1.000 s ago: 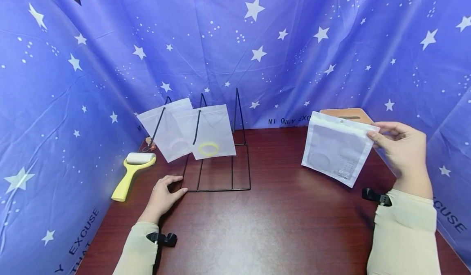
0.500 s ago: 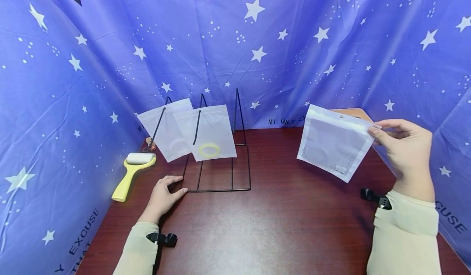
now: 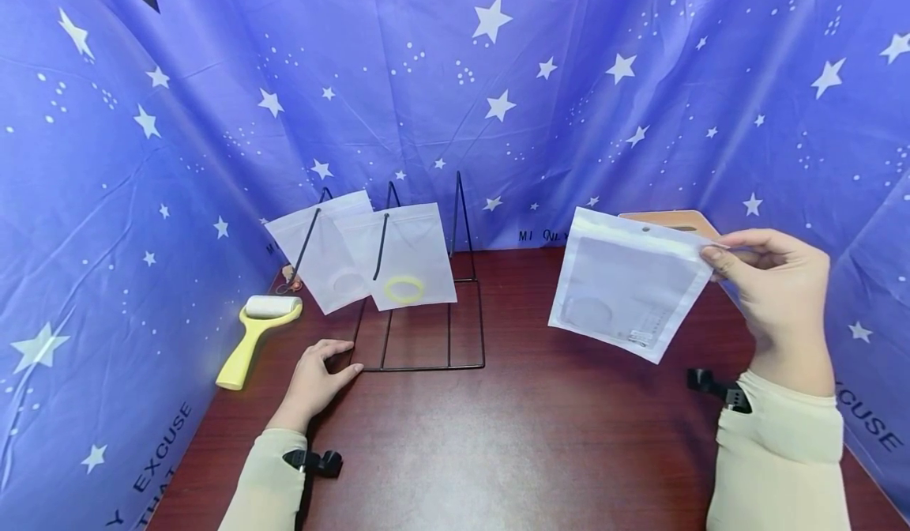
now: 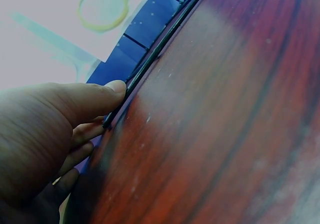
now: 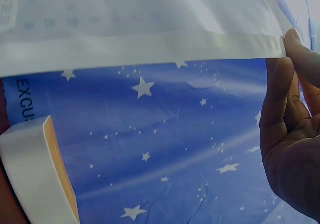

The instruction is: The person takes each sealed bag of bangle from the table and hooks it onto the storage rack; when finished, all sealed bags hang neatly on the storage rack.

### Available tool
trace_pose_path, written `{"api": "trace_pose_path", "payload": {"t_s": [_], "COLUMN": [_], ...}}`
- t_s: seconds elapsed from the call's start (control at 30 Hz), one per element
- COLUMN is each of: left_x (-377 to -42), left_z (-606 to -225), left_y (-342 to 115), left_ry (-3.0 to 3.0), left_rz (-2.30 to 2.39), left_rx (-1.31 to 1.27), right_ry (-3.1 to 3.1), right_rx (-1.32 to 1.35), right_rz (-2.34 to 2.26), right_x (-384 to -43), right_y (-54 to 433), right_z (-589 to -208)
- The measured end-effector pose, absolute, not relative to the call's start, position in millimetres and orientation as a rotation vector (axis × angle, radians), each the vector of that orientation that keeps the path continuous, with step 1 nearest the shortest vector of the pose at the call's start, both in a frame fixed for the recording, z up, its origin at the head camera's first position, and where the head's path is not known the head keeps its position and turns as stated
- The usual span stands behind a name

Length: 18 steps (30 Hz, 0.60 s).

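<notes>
My right hand (image 3: 771, 302) pinches the top right corner of a white zip bag (image 3: 626, 286) between thumb and fingers. The bag hangs tilted above the table, with a hang hole in its top edge and a faint round shape inside. At the front left corner of a black wire rack (image 3: 426, 369), my left hand (image 3: 316, 381) holds the frame; in the left wrist view its thumb (image 4: 95, 101) lies against the rod. Two similar bags hang on the rack's hooks: a left bag (image 3: 313, 239) and a middle bag (image 3: 412, 239) with a yellow ring (image 3: 404, 289) inside.
On the left lies a yellow-handled roller (image 3: 249, 349) with a white head. A shallow box (image 3: 682, 219) with an orange-tan top stands behind the held bag. Starry blue cloth (image 3: 426, 80) encloses the dark red wooden table (image 3: 498, 452). The rack's right hook (image 3: 458, 207) bears no bag.
The bag in my right hand has shifted left, first rising slightly and then dropping a little. My left hand and the rack have stayed where they were.
</notes>
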<state>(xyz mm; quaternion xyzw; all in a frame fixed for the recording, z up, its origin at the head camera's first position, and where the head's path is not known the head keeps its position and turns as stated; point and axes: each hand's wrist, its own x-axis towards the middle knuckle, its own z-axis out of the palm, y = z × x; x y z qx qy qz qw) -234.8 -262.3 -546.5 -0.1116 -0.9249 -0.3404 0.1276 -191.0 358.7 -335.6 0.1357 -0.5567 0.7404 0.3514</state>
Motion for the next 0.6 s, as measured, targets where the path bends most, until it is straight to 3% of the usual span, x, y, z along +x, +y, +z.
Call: {"api": "trace_pose_path", "payload": {"t_s": [0.6], "left_x": [-234.5], "left_z": [-546.1], "left_y": [-262.9], "left_ry": [-2.695], "left_rz": [-1.002], "left_rx": [-0.340], "right_ry": [-1.291], "right_rx": [0.522], "right_rz": [1.953], "right_x": [-195.4], "right_y": [321.7], "right_z": [-329.0]}}
